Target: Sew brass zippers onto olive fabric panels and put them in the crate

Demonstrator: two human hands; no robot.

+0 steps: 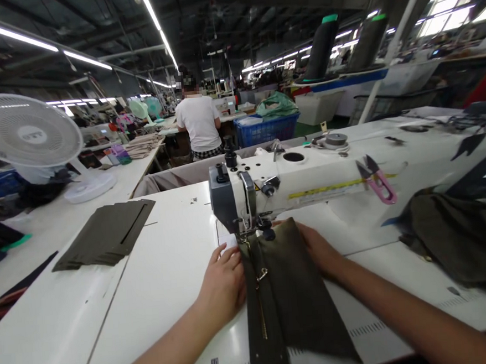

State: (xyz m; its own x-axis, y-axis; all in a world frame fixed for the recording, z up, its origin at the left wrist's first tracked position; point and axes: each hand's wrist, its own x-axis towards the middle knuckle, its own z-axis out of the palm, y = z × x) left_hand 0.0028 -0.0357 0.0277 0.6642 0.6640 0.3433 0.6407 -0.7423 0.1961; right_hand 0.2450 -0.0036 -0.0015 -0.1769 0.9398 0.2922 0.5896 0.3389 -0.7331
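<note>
Olive-green fabric panel with brass zipper (295, 295) lies at the white surface's (150, 277) near edge, its top under the grey-white sewing machine's (293, 184) presser foot. Left hand (225, 280) and right hand (320, 248) flank it, fingers together and pressed flat, likely to keep it smooth and aligned.

On the white table (150, 277), a dark olive fabric panel with a brass zipper (284, 295) lies under the needle of a white and grey industrial sewing machine (293, 187). The left hand (223, 283) presses flat on the panel's left edge, and the right hand (320, 251) rests on its right side. Pink thread snips (378, 181) lie on the machine arm. A stack of olive fabric pieces (105, 233) sits to the left, near a white desk fan (27, 136). A person in a white shirt (199, 124) sits beyond, back turned.
</note>
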